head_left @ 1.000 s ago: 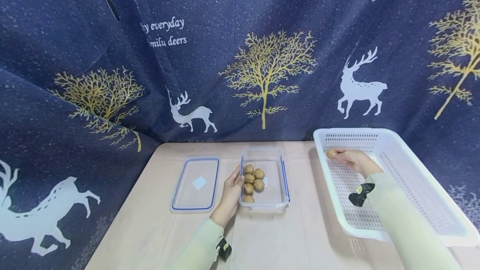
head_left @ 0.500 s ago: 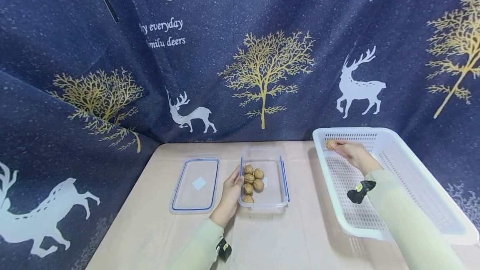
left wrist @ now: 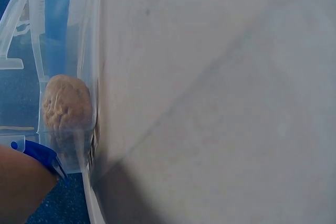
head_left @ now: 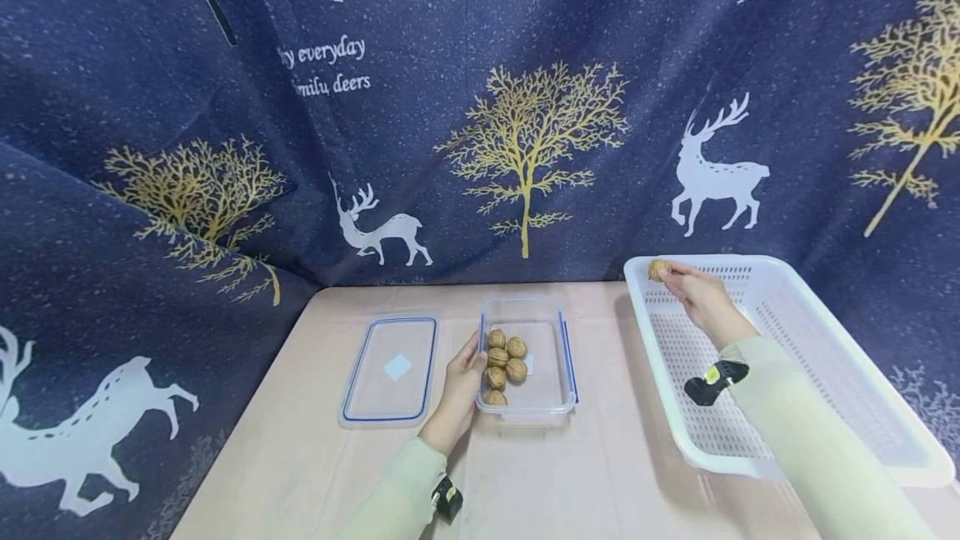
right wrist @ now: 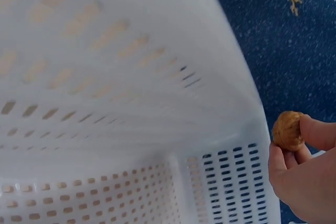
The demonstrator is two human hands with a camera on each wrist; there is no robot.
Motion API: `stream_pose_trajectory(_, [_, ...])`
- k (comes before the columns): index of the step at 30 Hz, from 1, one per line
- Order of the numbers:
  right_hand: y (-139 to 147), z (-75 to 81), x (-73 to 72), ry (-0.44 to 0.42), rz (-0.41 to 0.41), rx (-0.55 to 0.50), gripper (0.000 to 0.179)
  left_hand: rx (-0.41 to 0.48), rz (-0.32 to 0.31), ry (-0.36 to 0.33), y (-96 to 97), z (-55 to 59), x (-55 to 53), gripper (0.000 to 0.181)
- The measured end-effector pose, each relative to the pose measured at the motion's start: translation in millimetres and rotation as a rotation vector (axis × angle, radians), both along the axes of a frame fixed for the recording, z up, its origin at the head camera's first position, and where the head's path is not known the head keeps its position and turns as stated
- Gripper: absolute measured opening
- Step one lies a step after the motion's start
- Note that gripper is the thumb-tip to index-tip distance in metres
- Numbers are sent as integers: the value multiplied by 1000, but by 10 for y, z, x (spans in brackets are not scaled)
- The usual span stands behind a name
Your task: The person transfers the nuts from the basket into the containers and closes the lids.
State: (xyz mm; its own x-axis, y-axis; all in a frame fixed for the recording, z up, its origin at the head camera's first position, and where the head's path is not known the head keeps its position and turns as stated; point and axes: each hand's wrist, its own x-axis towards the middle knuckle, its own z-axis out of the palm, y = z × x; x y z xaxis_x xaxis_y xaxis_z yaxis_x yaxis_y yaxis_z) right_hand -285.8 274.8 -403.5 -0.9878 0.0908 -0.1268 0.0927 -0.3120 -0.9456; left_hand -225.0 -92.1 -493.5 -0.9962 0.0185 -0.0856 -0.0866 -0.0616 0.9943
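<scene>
A clear food container [head_left: 543, 394] with blue seals stands on the table, holding several walnuts [head_left: 516, 370] along its left side. My left hand [head_left: 457, 390] rests against the container's left wall, fingers extended along it. One walnut [left wrist: 67, 103] shows through the plastic in the left wrist view, beside a blue clip [left wrist: 39, 153]. Another walnut [head_left: 659, 270] is pinched between the thumb and fingers of my right hand [head_left: 705, 302]. In the right wrist view that walnut [right wrist: 288, 131] is near the rim of the white basket [right wrist: 270, 182].
A clear lid [head_left: 367, 394] with a blue seal lies on the table left of the container. The white perforated basket [head_left: 678, 407] stands on the right, under my right forearm. A dark blue patterned cloth [head_left: 450, 148] hangs behind the table [head_left: 540, 482].
My right hand has risen with the walnut from inside the basket to about the height of its far-left rim. My left hand and the container have stayed in place.
</scene>
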Motion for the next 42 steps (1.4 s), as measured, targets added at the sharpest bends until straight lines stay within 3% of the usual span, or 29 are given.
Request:
stream_pose_trajectory(9, [-160,200,98,9,-56,-40,68,7,1,15,-1,11,5,51])
stream_pose_trajectory(14, [-301,329,160,7,-80,-82,69,15,9,8,-1,1,-3,51])
stream_pose_trajectory(17, [-398,395,193,20,-86,-100,68,8,2,-3,-5,102,45,50])
stream_pose_trajectory(20, [-485,437,220,27,-76,-79,66,11,-4,-6,-10,113,49,50])
stream_pose_trajectory(25, [-627,472,253,33,-62,-39,62,13,9,6,-6,7,11,51])
stream_pose_trajectory(33, [-827,484,278,28,-21,-50,66,-3,-1,25,-3,11,2,51])
stream_pose_trajectory(42, [-1120,447,313,-13,31,44,58,-13,-5,70,-10,6,25,52])
